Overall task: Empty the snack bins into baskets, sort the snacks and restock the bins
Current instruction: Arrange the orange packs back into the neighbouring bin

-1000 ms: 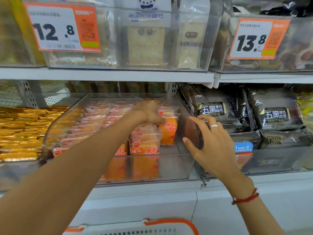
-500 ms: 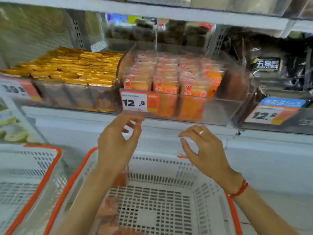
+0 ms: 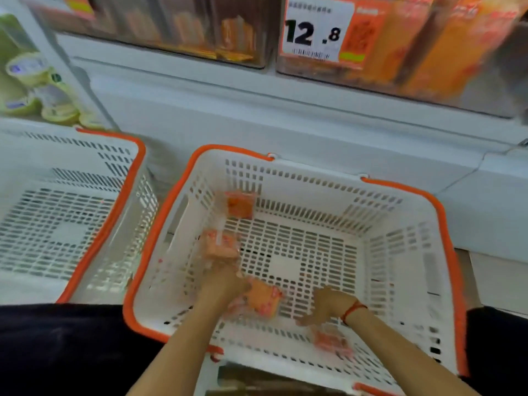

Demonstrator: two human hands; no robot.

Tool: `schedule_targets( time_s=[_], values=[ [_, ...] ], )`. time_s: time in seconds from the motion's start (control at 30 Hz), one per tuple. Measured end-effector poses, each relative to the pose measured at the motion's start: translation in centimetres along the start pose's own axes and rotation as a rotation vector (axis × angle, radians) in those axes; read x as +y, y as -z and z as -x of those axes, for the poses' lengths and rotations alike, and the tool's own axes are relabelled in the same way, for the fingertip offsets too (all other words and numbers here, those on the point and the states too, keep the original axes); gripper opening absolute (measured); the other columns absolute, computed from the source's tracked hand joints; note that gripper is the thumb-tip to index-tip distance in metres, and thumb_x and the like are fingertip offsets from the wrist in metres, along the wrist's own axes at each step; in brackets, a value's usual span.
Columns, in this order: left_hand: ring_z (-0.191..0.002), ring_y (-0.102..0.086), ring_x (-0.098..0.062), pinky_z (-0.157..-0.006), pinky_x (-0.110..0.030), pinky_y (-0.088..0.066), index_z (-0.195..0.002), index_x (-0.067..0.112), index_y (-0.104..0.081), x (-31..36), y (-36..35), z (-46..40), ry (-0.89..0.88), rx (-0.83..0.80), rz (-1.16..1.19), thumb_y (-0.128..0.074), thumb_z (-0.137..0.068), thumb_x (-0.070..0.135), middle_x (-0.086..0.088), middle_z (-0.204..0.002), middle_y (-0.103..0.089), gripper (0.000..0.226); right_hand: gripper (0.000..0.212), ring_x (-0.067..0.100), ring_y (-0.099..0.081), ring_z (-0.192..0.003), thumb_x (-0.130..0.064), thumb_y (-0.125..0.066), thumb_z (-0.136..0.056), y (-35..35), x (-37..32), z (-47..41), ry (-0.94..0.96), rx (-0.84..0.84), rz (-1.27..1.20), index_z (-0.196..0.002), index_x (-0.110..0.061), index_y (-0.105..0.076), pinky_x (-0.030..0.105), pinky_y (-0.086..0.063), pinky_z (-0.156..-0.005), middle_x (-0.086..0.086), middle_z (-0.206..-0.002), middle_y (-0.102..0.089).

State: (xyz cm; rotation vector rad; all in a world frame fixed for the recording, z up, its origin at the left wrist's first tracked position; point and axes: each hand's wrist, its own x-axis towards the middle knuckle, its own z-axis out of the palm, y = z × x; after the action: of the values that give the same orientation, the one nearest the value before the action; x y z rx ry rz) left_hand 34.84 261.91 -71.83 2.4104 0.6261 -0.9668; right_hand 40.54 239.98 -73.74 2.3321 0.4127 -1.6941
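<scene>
both hands are down in the white basket [image 3: 400, 238] among orange snack packs [image 3: 264, 301]; left hand [image 3: 225, 281] and right hand [image 3: 328, 305] too blurred to tell their grip

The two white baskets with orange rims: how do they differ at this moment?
The middle basket holds a few orange snack packets; the left basket shows only its bare slotted floor. Both hands, left hand and right hand, are down inside the middle basket; none reaches into the left basket. The middle basket is fully in view, the left basket cut off by the frame edge. Both share white slotted walls and orange rims.
</scene>
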Motion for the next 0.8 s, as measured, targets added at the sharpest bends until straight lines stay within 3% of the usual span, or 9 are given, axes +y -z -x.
schedule_targets(
  time_s=[0.07, 0.13, 0.23, 0.37, 0.5, 0.57, 0.63, 0.7, 0.8],
  values=[
    [-0.132, -0.043, -0.029, -0.103, -0.04, -0.041, -0.147, 0.011, -0.032, 0.4, -0.7, 0.3, 0.12, -0.068, -0.064, -0.056, -0.087, 0.061, -0.013, -0.148, -0.038, 0.082, 0.092, 0.031, -0.031, -0.141, -0.066, -0.046, -0.089, 0.0, -0.1, 1.0, -0.077, -0.136, 0.069, -0.152, -0.005, -0.021, 0.038, -0.029, -0.114, 0.012, -0.159, -0.023],
    [-0.129, -0.046, -0.028, -0.097, -0.035, -0.044, -0.143, 0.007, -0.035, 1.0, -0.7, 0.6, 0.15, -0.095, -0.07, -0.061, -0.087, 0.054, -0.013, -0.142, -0.043, 0.078, 0.065, 0.028, -0.056, -0.118, -0.059, -0.056, -0.089, 0.0, 0.7, 1.1, -0.054, -0.225, -0.046, -0.132, -0.01, -0.053, 0.036, -0.048, -0.097, 0.012, -0.147, -0.043],
    [-0.078, -0.059, -0.016, -0.063, -0.025, -0.046, -0.09, 0.014, -0.055, 1.6, 0.5, -0.3, 0.098, -0.198, 0.113, -0.066, -0.086, 0.036, -0.002, -0.084, -0.056, 0.025, 0.042, 0.016, -0.063, -0.074, -0.052, -0.073, -0.079, 0.4, 3.0, 1.2, 0.013, -0.163, -0.371, -0.095, -0.013, -0.067, 0.028, -0.057, -0.068, 0.003, -0.103, -0.065],
    [-0.05, -0.047, -0.014, -0.056, -0.024, -0.046, -0.068, 0.014, -0.05, 2.8, 3.8, -0.1, -0.08, -0.445, 0.781, -0.056, -0.094, 0.035, -0.003, -0.056, -0.047, 0.034, 0.054, 0.021, -0.052, -0.091, -0.043, -0.072, -0.079, 2.6, 5.4, 2.8, 0.287, -0.143, -1.03, -0.118, -0.007, -0.061, 0.033, -0.047, -0.083, 0.006, -0.103, -0.055],
    [-0.064, -0.051, -0.023, -0.071, -0.039, -0.05, -0.063, 0.011, -0.053, 5.4, 6.4, 1.6, -0.387, -0.454, 1.473, -0.04, -0.089, 0.017, -0.011, -0.067, -0.05, 0.03, 0.025, 0.034, -0.044, -0.094, -0.03, -0.071, -0.079, 5.6, 5.5, 6.2, 0.726, -0.066, -1.692, -0.086, -0.01, -0.058, 0.054, -0.043, -0.097, 0.013, -0.091, -0.045],
    [-0.071, -0.053, -0.027, -0.069, -0.04, -0.052, -0.08, 0.006, -0.052, 6.7, 7.4, 2.4, -0.529, -0.388, 1.556, -0.037, -0.088, 0.015, -0.015, -0.076, -0.052, 0.019, 0.013, 0.032, -0.05, -0.083, -0.022, -0.06, -0.084, 7.1, 4.7, 8.3, 0.833, -0.008, -1.772, -0.079, -0.01, -0.065, 0.051, -0.046, -0.089, 0.013, -0.084, -0.048],
    [-0.068, -0.045, -0.025, -0.069, -0.037, -0.049, -0.076, 0.014, -0.037, 7.9, 8.0, 3.1, -0.628, -0.339, 1.572, -0.039, -0.088, 0.017, -0.011, -0.071, -0.043, 0.013, 0.027, 0.028, -0.063, -0.08, -0.022, -0.048, -0.093, 8.2, 4.2, 9.7, 0.9, 0.07, -1.789, -0.085, -0.01, -0.071, 0.043, -0.053, -0.079, 0.014, -0.085, -0.061],
    [-0.07, -0.036, -0.026, -0.073, -0.037, -0.042, -0.075, 0.018, -0.027, 8.6, 8.4, 3.7, -0.66, -0.286, 1.563, -0.043, -0.085, 0.019, -0.01, -0.072, -0.033, 0.018, 0.03, 0.031, -0.067, -0.097, -0.026, -0.046, -0.099, 8.9, 3.6, 10.9, 0.925, 0.151, -1.737, -0.11, -0.009, -0.068, 0.045, -0.054, -0.083, 0.016, -0.106, -0.068],
    [-0.076, -0.039, -0.031, -0.078, -0.04, -0.042, -0.082, 0.009, -0.045, 9.1, 8.9, 4.2, -0.677, -0.189, 1.573, -0.045, -0.087, 0.021, -0.017, -0.079, -0.036, 0.013, 0.045, 0.037, -0.062, -0.113, -0.015, -0.061, -0.09, 9.7, 3.1, 11.7, 0.899, 0.248, -1.665, -0.133, -0.007, -0.053, 0.052, -0.051, -0.093, 0.018, -0.125, -0.063]
  ],
)
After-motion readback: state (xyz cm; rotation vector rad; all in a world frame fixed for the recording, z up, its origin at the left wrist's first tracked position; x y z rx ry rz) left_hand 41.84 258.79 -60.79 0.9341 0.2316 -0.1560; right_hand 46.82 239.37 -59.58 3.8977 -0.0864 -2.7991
